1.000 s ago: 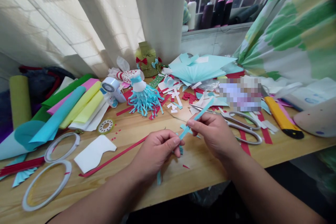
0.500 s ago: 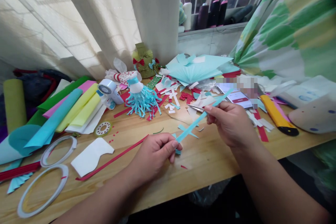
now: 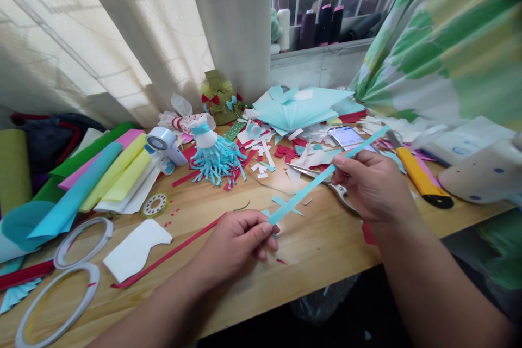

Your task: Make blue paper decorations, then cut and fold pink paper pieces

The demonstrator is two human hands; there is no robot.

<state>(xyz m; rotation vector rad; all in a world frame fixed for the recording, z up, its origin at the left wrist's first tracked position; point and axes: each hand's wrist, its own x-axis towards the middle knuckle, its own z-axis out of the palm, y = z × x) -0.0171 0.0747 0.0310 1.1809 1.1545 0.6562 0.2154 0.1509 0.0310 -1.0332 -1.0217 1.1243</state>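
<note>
A narrow light-blue paper strip (image 3: pixel 304 194) stretches slantwise between my two hands, above the wooden table. My left hand (image 3: pixel 248 234) pinches its lower end between thumb and fingers. Further up, my right hand (image 3: pixel 367 179) grips the strip, and its free tip points to the upper right. Scissors (image 3: pixel 338 189) lie on the table behind my right hand, which partly covers them. Small blue paper scraps (image 3: pixel 291 205) are on the tabletop under the strip. To the left of my left hand runs a long red paper strip (image 3: pixel 171 250).
Double-sided tape rings (image 3: pixel 92 304), a white cutout (image 3: pixel 136 250) and paper rolls (image 3: pixel 77 190) are at left. A blue fringed paper piece (image 3: pixel 216 160) and pleated blue paper (image 3: pixel 302 111) stand behind. A yellow cutter (image 3: pixel 424 176) and a phone (image 3: pixel 350 137) are at right.
My right hand has moved right along the strip, so more of it shows between my hands. The scissors' handles are now visible behind it. The view has shifted slightly right.
</note>
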